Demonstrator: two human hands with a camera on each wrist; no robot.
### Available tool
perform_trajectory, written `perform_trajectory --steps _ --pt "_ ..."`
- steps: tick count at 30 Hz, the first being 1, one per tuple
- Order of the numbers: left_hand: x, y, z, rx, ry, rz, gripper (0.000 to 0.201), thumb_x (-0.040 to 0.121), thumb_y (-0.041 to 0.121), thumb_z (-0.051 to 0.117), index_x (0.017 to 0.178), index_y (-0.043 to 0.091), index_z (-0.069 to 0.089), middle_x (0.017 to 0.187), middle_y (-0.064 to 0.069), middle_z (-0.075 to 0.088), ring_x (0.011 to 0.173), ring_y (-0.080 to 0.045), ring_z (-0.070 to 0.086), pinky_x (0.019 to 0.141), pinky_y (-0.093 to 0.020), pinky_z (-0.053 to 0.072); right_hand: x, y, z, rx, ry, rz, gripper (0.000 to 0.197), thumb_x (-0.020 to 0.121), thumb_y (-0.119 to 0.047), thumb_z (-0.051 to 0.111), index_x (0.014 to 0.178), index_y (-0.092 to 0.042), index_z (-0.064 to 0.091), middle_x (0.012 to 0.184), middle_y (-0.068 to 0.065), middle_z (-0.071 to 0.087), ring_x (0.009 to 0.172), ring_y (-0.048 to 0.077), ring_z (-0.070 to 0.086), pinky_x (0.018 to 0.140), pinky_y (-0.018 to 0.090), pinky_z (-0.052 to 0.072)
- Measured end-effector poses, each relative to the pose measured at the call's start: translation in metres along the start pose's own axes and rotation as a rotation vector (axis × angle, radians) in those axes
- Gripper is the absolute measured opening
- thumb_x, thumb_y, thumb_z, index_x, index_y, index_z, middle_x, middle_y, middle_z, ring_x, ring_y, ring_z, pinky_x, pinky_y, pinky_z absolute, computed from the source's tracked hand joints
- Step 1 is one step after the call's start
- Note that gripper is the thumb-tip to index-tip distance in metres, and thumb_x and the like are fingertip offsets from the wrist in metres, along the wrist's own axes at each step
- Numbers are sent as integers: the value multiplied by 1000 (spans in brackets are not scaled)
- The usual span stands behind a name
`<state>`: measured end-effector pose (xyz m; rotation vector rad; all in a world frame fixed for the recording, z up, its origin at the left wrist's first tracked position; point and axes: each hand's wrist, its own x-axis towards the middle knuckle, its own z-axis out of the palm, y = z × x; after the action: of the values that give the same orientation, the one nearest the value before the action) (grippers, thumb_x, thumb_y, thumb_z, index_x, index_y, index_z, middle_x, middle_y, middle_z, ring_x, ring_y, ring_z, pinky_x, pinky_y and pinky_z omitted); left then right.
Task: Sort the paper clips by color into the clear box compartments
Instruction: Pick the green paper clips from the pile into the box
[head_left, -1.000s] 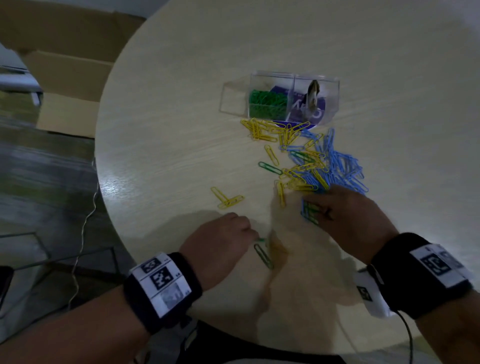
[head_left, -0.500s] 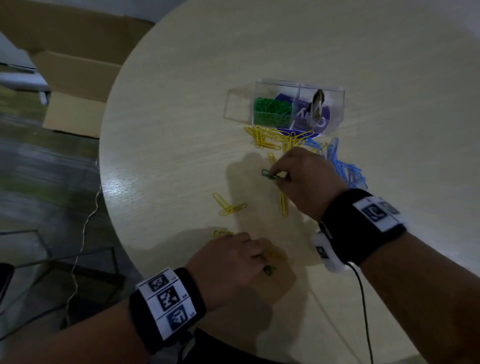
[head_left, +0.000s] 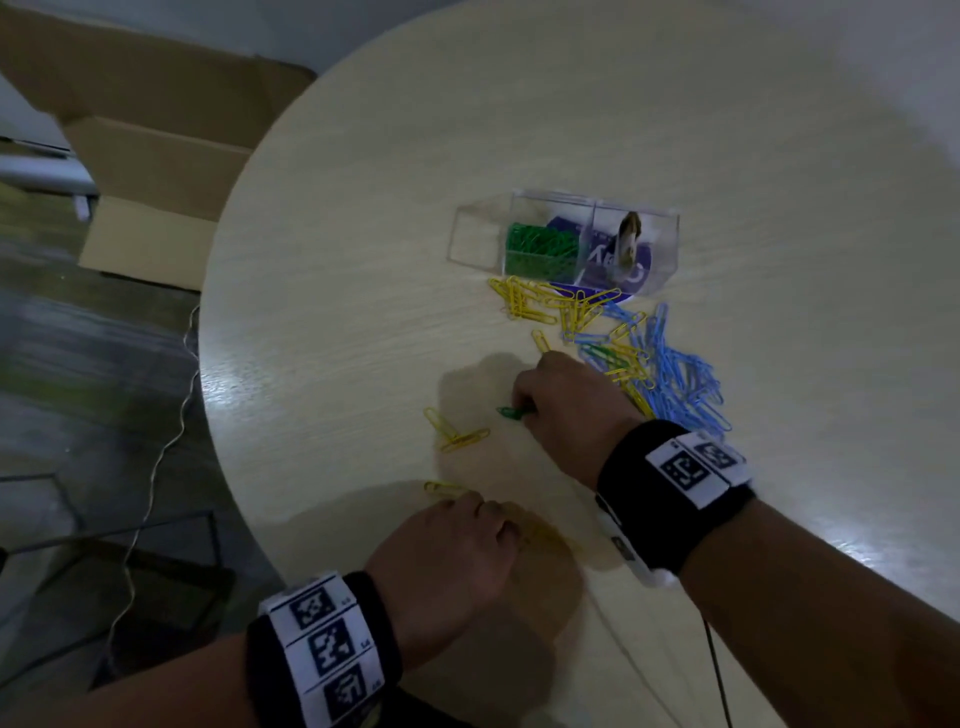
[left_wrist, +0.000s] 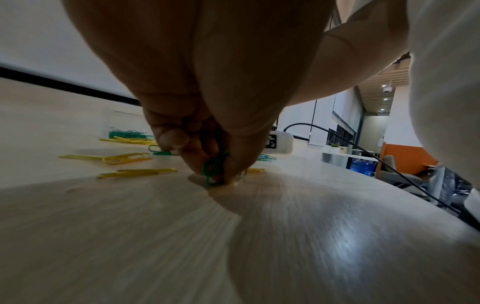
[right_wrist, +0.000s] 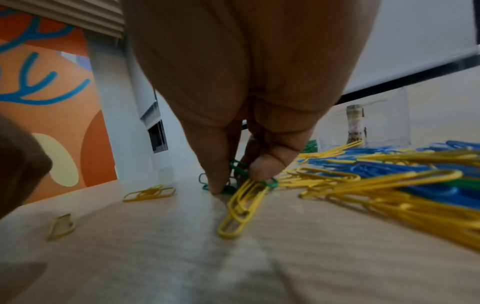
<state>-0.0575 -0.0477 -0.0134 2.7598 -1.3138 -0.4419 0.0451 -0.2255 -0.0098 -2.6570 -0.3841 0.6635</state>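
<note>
A clear box (head_left: 652, 260) stands mid-table; green clips (head_left: 540, 249) fill its middle compartment. Yellow clips (head_left: 550, 304) and blue clips (head_left: 675, 374) lie mixed in front of it. My right hand (head_left: 563, 410) is down on the table left of the pile, its fingertips (right_wrist: 218, 185) pinching green paper clips (right_wrist: 239, 167), one poking out in the head view (head_left: 511, 412). A yellow clip (right_wrist: 241, 207) lies under that hand. My left hand (head_left: 457, 551) is near the table's front edge, fingers curled, pinching green clips (left_wrist: 214, 170) against the tabletop.
Loose yellow clips (head_left: 457, 431) lie between the hands, another (head_left: 441, 487) by the left knuckles. The round table's edge (head_left: 208, 395) runs at the left, with cardboard boxes (head_left: 150, 176) and a cable (head_left: 156, 467) on the floor beyond. A wire (head_left: 714, 670) hangs from the right wrist.
My right hand left the blue pile, went to a green clip left of it, and now pinches it lower on the table. The left hand stays curled near the front edge.
</note>
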Motion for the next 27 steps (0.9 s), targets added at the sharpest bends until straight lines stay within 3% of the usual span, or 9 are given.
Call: perform_trajectory --steps 3,7,10,12,16,19,22,25,27 --pt "-3 -3 -3 -30 -11 9 28 79 16 41 87 18 67 78 -1 60 67 -19 56 48 -30 48 -3 0 2 -5 -20 -21 16 84 -12 54 98 -17 60 102 14 57 99 36 55 78 37 41" --pt "-8 -14 -16 -179 34 -39 19 80 22 54 94 24 65 85 5 60 74 -13 57 60 -29 51 -5 2 4 40 -47 12 20 86 -12 52 106 -13 58 108 14 57 103 35 53 79 35 38" --pt "-1 -33 -41 -362 163 -200 20 88 32 51 101 26 64 90 9 61 82 -8 56 70 -25 48 -7 3 4 58 -52 -28 20 86 -13 51 103 -13 61 107 13 57 103 33 53 79 34 37" --pt "12 -52 -61 -435 273 -326 24 89 34 49 102 23 65 87 8 60 79 -8 54 70 -22 45 -9 5 -2 86 -36 -57 19 84 -14 54 100 -15 64 104 12 59 102 33 54 79 34 39" --pt "57 -97 -96 -472 423 -495 12 87 23 65 98 19 68 84 3 64 75 -16 59 71 -32 47 -7 14 -40 196 134 -27 19 76 -10 59 88 -18 71 89 7 68 87 27 63 73 28 41" --pt "98 -119 -114 -470 520 -529 13 85 23 69 96 18 71 87 -1 69 78 -19 62 74 -28 44 5 22 -82 239 366 47 16 76 -8 62 82 -17 73 75 -1 69 72 17 63 62 18 34" --pt "138 -132 -124 -463 523 -547 16 84 25 69 97 16 73 90 -3 73 85 -22 66 76 -29 46 33 32 -115 258 466 129 14 75 -12 64 84 -18 73 70 -3 64 74 17 63 63 16 32" --pt "169 -140 -125 -455 453 -558 20 83 26 70 98 13 75 92 -9 74 92 -29 66 81 -34 49 67 42 -129 346 460 216 12 72 -16 68 82 -21 73 77 0 68 82 20 66 67 20 37" --pt "182 -142 -122 -484 404 -586 29 83 27 72 107 10 73 99 -10 73 98 -29 65 86 -34 48 85 46 -127 391 424 258 12 71 -18 73 83 -21 74 85 3 72 86 22 66 70 22 42"
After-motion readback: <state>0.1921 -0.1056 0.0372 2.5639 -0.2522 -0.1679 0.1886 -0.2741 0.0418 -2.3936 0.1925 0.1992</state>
